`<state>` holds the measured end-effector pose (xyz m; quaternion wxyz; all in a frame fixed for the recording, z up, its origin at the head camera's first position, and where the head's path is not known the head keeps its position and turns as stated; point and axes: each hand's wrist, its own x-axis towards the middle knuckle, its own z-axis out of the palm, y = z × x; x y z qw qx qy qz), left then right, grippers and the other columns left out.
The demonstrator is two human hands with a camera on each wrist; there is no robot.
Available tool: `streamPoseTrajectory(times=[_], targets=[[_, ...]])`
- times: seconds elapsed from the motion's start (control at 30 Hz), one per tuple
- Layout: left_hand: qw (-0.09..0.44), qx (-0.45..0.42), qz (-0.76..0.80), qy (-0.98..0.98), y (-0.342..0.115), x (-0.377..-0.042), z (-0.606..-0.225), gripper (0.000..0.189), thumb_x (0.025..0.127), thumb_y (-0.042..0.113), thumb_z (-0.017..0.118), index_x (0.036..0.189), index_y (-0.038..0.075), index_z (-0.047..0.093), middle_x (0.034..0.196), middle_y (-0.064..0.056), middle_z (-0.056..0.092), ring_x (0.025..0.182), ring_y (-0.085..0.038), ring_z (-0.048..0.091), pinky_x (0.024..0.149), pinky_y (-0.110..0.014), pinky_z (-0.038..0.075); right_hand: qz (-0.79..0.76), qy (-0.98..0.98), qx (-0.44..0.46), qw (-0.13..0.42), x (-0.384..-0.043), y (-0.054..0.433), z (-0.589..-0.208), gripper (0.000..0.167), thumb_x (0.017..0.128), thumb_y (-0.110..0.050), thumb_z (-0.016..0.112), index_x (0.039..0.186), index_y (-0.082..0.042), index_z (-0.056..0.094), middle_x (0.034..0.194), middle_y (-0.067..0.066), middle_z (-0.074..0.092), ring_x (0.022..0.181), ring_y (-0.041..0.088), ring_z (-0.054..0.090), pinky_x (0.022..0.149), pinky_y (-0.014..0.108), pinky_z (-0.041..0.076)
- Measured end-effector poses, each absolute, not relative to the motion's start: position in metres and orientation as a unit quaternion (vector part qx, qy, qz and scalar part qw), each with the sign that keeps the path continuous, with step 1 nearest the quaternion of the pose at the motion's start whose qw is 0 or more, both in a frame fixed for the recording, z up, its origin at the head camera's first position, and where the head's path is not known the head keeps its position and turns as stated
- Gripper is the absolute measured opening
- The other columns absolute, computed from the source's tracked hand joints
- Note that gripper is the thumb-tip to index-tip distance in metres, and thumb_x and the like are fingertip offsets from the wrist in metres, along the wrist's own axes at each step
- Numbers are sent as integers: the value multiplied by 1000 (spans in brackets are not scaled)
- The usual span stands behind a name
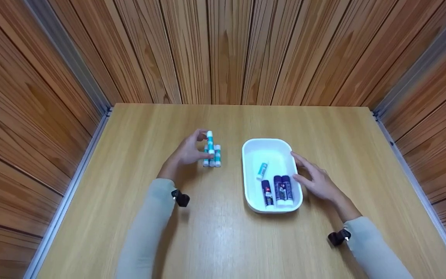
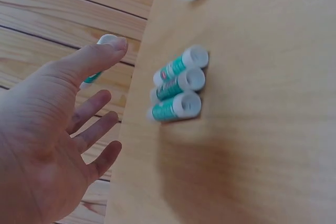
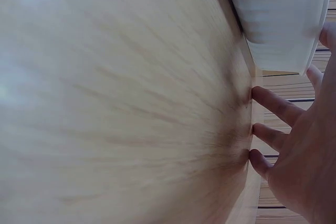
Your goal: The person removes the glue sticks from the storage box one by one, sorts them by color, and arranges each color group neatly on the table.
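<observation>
My left hand (image 1: 189, 150) pinches a teal-and-white glue stick (image 1: 210, 140) between thumb and fingers, above the table. Below it, three similar glue sticks (image 2: 170, 90) lie side by side on the wood. In the left wrist view the thumb partly hides the held glue stick (image 2: 92, 78). My right hand (image 1: 318, 182) touches the right side of a white tray (image 1: 249, 149), fingers fairly straight. The right wrist view shows its other fingertips (image 3: 256, 94) down at the tabletop. In the tray are a teal glue stick (image 1: 262, 171) and three dark purple glue sticks (image 1: 267, 192).
The light wooden tabletop (image 1: 215, 240) is bounded by wood-plank walls (image 1: 227, 50) at the back and both sides. Metal rails (image 1: 68, 193) run along the left and right edges. Each wrist carries a small black camera (image 1: 181, 198).
</observation>
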<state>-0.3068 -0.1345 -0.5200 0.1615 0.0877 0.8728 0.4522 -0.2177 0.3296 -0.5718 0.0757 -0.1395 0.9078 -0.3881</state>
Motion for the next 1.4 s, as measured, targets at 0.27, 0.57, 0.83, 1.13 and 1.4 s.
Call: streamPoseTrajectory(times=[0.27,0.57,0.83,1.13,1.4], targets=[[163,79,453,873,-151,-309,-531,83,99,18,89,167,21,40,169,-12,53,165,-37,44,139,-60,37,-391,907,-136,79,-219,330,-574,75,115,-37,63,180,-36,25,170,21,56,166,49,43,133,86,16],[172,57,457,871,-160,-309,-543,80,98,11,88,165,19,44,169,-12,54,165,-36,43,143,-59,30,-392,907,-133,78,-218,330,-575,75,116,-38,63,180,-37,25,169,21,57,164,49,45,134,84,21],[184,35,409,893,-162,-308,-552,82,97,9,89,166,18,45,174,-11,45,165,-35,38,144,-56,27,-386,909,-139,77,-219,330,-576,75,115,-38,63,180,-36,26,169,20,57,165,48,44,134,85,19],[182,52,344,920,-161,-307,-554,80,97,17,90,166,23,49,174,-13,41,161,-39,33,139,-63,33,-390,908,-135,73,-218,329,-572,73,115,-36,63,180,-31,28,168,23,58,164,50,44,134,84,19],[185,55,338,921,-160,-304,-554,83,98,18,89,169,29,49,176,-13,37,162,-40,31,137,-65,33,-393,906,-139,76,-218,329,-574,75,115,-36,63,180,-34,26,169,21,57,165,48,45,134,84,19]])
